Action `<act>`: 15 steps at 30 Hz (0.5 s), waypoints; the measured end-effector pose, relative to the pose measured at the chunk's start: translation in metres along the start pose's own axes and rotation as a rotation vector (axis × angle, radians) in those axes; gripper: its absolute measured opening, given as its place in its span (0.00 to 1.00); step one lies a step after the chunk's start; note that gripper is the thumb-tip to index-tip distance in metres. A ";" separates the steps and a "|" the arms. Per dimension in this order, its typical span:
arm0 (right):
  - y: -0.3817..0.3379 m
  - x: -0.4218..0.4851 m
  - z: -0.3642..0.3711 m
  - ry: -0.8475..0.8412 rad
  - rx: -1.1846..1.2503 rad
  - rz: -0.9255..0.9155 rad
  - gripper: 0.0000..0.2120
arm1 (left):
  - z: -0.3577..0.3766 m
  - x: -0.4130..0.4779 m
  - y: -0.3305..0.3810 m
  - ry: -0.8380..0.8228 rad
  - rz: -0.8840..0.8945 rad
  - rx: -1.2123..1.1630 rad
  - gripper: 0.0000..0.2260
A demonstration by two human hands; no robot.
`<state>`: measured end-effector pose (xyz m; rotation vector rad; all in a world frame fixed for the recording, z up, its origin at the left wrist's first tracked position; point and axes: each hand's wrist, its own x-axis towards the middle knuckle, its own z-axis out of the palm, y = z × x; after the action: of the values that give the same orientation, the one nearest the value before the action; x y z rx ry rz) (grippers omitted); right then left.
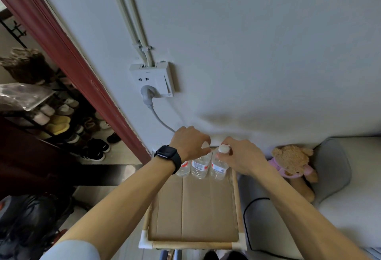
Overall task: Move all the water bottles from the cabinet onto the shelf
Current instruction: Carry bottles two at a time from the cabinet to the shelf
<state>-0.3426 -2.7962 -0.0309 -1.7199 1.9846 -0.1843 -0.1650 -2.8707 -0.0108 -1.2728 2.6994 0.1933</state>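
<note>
Three clear water bottles with white caps and red-and-white labels stand in a row at the far end of the shelf (237, 204), a bamboo-framed top lined with cardboard. My left hand (190, 143), with a black watch on its wrist, grips the top of the middle bottle (199, 166). The left bottle (184, 169) stands partly hidden behind that wrist. My right hand (242, 155) pinches the cap of the right bottle (219, 168). The cabinet is out of view.
A wall socket (152, 79) with a grey plug and cable sits on the white wall behind the shelf. A teddy bear (292, 161) leans on a grey sofa to the right. A dark red door frame (68, 53) and a shoe rack are at left.
</note>
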 end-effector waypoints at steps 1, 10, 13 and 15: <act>0.001 0.001 0.002 0.023 -0.009 0.022 0.18 | 0.000 0.001 0.000 -0.011 0.015 0.002 0.13; 0.009 0.011 0.002 -0.063 -0.027 -0.031 0.19 | 0.006 -0.001 -0.006 -0.022 -0.059 -0.024 0.21; 0.013 0.015 0.006 -0.042 0.014 -0.064 0.18 | 0.010 0.000 -0.002 0.010 -0.029 0.056 0.21; 0.015 0.017 0.011 0.036 0.017 -0.061 0.18 | 0.009 0.002 -0.003 0.014 -0.014 0.043 0.20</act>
<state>-0.3526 -2.8075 -0.0516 -1.7794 1.9515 -0.2543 -0.1636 -2.8723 -0.0200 -1.2854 2.6900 0.1247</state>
